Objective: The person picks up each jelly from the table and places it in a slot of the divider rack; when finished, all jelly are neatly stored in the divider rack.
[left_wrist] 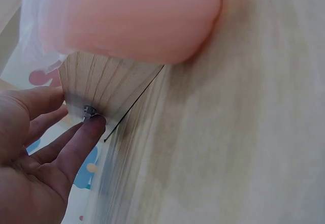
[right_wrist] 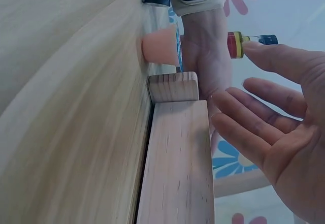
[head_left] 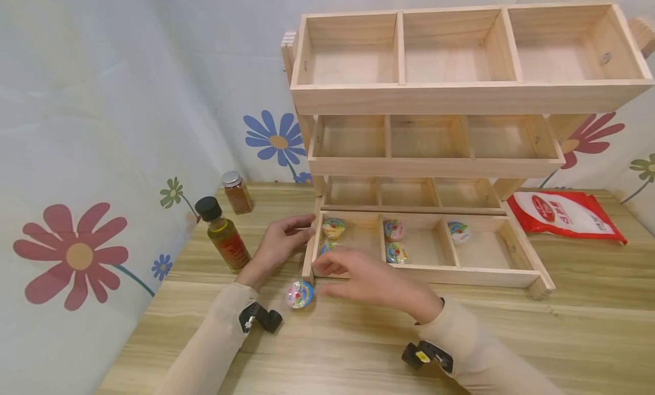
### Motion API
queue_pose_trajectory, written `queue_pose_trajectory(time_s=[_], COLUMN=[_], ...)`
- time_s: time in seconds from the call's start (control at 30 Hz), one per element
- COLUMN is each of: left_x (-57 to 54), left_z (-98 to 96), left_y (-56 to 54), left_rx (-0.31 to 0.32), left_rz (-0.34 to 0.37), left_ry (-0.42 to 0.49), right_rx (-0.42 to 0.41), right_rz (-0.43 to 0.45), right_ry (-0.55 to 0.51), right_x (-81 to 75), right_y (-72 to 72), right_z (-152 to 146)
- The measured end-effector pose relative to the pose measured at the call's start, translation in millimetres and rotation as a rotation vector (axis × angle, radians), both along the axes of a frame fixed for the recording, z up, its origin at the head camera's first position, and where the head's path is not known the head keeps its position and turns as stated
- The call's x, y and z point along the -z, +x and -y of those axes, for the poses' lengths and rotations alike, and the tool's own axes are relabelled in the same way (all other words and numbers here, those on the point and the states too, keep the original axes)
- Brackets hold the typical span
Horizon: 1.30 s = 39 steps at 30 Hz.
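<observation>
My left hand (head_left: 284,241) rests against the left end of the wooden rack's bottom tray (head_left: 481,277); in the left wrist view a fingertip touches the wood beside a metal screw (left_wrist: 89,112). My right hand (head_left: 365,278) hovers over the tray's front left corner, and the right wrist view shows its fingers loosely spread with nothing in them. Between the hands, a pink jelly cup (head_left: 299,294) with a printed lid stands on the table. Inside the tray, jelly cups lie in all three compartments: two on the left, partly hidden by my right hand, two in the middle, one (head_left: 459,232) on the right.
Three more divided tiers rise behind, up to the top tray (head_left: 460,99). An oil bottle (head_left: 225,241) stands beside my left wrist, with a spice jar (head_left: 237,192) behind it. A red and white bag (head_left: 565,214) lies right of the rack on the wooden table (head_left: 358,349).
</observation>
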<state>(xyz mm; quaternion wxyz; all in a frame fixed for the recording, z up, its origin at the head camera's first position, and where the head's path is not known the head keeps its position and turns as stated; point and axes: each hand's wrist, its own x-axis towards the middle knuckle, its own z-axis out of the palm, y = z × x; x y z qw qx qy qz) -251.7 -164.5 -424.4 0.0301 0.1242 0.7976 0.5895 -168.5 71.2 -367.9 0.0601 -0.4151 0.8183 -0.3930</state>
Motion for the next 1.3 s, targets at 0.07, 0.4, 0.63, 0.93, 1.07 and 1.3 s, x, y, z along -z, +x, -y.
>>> queue_pose_trajectory(time_s=[0.07, 0.4, 0.63, 0.93, 1.07, 1.3], left_x=[0.1, 0.2, -0.6, 0.2, 1.2, 0.1], left_z=[0.3, 0.6, -0.3, 0.9, 0.5, -0.5], left_y=[0.1, 0.3, 0.5, 0.6, -0.2, 0.3], left_rx=[-0.003, -0.007, 0.000, -0.003, -0.004, 0.001], left_rz=[-0.001, -0.006, -0.004, -0.008, -0.006, -0.007], left_ry=[-0.002, -0.009, 0.008, -0.001, -0.002, 0.000], right_rx=[0.009, -0.037, -0.023, 0.016, 0.026, 0.003], right_rz=[0.012, 0.044, 0.040, -0.063, -0.074, -0.068], right_ry=[0.001, -0.005, 0.030, 0.108, 0.123, 0.116], right_x=[0.5, 11.2, 17.1, 22.8, 25.1, 28.6], right_y=[-1.0, -0.6, 1.5, 5.3, 6.0, 7.2], right_z=[4, 20, 25, 31, 33, 36])
